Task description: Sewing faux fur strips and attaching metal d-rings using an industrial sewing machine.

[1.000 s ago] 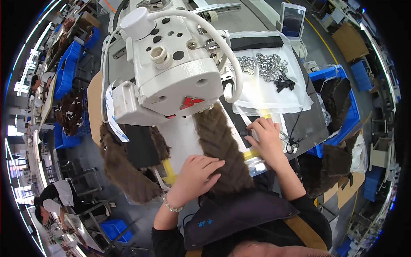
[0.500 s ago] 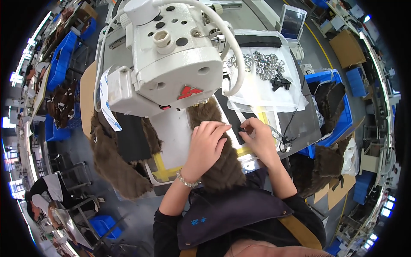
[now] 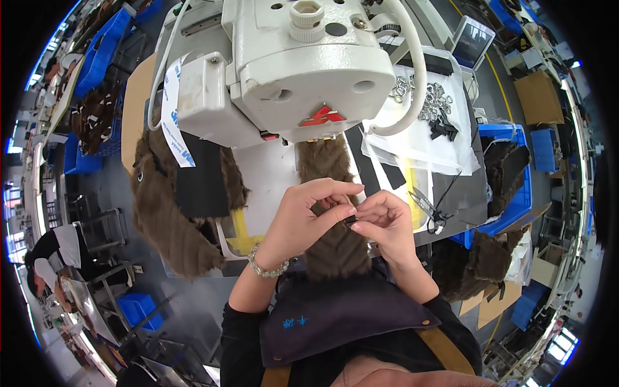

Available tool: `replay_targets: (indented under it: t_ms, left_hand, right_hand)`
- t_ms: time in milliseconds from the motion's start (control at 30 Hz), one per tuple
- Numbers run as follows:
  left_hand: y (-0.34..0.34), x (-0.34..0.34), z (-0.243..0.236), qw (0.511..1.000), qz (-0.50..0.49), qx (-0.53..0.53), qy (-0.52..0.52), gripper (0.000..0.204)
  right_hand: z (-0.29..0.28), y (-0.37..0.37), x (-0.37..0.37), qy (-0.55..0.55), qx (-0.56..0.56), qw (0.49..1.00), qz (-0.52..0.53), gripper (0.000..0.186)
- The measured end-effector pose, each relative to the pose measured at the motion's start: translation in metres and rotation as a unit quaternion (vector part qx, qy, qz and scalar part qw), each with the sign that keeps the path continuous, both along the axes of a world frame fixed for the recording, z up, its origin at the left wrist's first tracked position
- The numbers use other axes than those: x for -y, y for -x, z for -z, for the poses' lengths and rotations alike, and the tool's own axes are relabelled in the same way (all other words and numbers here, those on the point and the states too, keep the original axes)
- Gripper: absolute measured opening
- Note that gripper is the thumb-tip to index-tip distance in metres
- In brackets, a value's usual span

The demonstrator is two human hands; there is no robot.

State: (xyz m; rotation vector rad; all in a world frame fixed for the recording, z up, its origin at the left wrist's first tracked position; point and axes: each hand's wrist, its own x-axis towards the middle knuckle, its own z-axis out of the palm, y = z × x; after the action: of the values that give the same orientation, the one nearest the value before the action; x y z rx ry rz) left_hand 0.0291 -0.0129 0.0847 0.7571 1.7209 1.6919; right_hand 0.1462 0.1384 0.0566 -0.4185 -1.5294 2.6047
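Note:
My left hand (image 3: 304, 216) and my right hand (image 3: 389, 227) meet over a strip of brown fur (image 3: 335, 248). Their fingertips pinch a small black strap piece (image 3: 350, 220) between them; most of it is hidden by the fingers. The fur strip runs from under the head of a white sewing machine (image 3: 316, 84) toward my apron (image 3: 348, 319). To the right of the strip lies a black band (image 3: 369, 169) on the white work plate.
Metal rings (image 3: 436, 103) and black strap pieces (image 3: 443, 128) lie on a white sheet at right. Scissors (image 3: 431, 209) rest by the table's right edge. More brown fur with a black panel (image 3: 201, 180) hangs at left. A blue bin (image 3: 521, 187) stands at right.
My right hand has moved left from beside the black band. My left hand has lifted off the fur, and both now pinch the small black strap piece. The head view has shifted.

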Motion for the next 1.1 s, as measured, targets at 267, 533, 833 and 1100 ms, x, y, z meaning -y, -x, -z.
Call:
replay_targets:
  t_ms: [267, 533, 833, 1100]
  left_hand:
    - [0.004, 0.004, -0.006, 0.994, -0.007, -0.113, -0.001, 0.024]
    - [-0.001, 0.004, -0.018, 0.936, -0.061, -0.341, 0.066, 0.011]
    - [-0.015, -0.004, -0.012, 0.854, -0.104, -0.499, 0.106, 0.022]
    - [-0.03, 0.0, -0.01, 0.936, 0.002, -0.351, 0.004, 0.019]
  right_hand:
    - [-0.008, -0.003, 0.006, -0.015, -0.006, 0.999, 0.04, 0.022]
    - [-0.018, -0.006, 0.008, -0.117, -0.022, 0.991, 0.059, 0.019]
    - [-0.015, -0.002, 0.011, -0.224, -0.092, 0.964, 0.109, 0.018]
    - [-0.017, 0.0, 0.011, -0.305, -0.093, 0.939, 0.13, 0.018]
